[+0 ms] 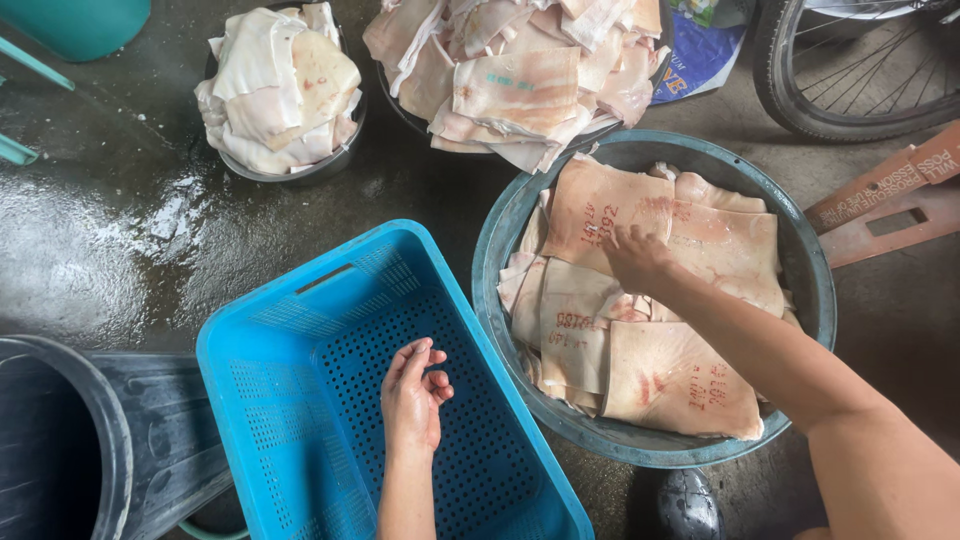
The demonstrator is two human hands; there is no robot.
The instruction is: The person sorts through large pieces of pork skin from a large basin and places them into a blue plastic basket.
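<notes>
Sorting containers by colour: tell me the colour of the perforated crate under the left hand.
Bright blue; the crate shows best in the head view.

1. The right hand [636,257] rests fingers-down on a pork skin slab [604,213] in the round grey basin [815,300].
2. The left hand [413,392] hovers, loosely curled and empty, over the blue crate [300,330].
3. Two bowls piled with skins [280,90] sit at the floor's far edge.

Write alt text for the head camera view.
The right hand touches a pork skin slab in a round basin. The left hand hovers empty over a blue crate on wet floor.
</notes>
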